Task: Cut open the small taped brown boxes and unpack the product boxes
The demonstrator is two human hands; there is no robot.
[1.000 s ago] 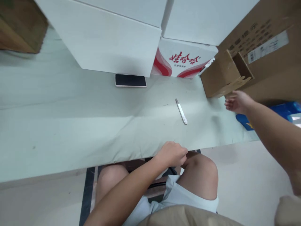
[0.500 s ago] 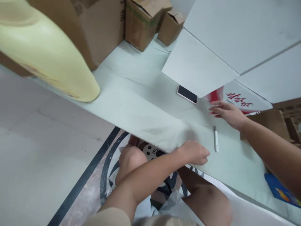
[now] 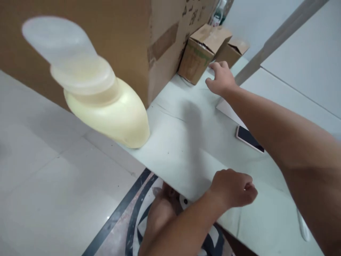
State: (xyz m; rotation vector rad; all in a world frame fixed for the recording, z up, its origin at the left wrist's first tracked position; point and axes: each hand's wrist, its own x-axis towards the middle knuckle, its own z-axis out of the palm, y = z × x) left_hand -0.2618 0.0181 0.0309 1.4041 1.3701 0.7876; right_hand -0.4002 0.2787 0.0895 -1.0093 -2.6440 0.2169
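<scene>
My left hand (image 3: 234, 188) is curled into a loose fist at the near edge of the pale green table (image 3: 181, 142); nothing shows in it. My right arm stretches across the table, and my right hand (image 3: 221, 78) lies with fingers extended on the surface beside a small cardboard box (image 3: 204, 48). A phone (image 3: 249, 138) lies screen-up under my right forearm. A white pen-like tool (image 3: 303, 227) peeks out at the lower right, mostly hidden by my arm.
A large cream plastic container with a clear lid (image 3: 103, 103) sits at the table's left end. Behind it stands a big cardboard box (image 3: 112, 39), with a second small box (image 3: 234, 49) further back. White panels (image 3: 301, 71) rise on the right. Below lies tiled floor (image 3: 53, 185).
The view has swung left. My right hand moved from near the red-and-white carton, past the phone, to the small cardboard boxes. My left hand stays fisted at the table edge.
</scene>
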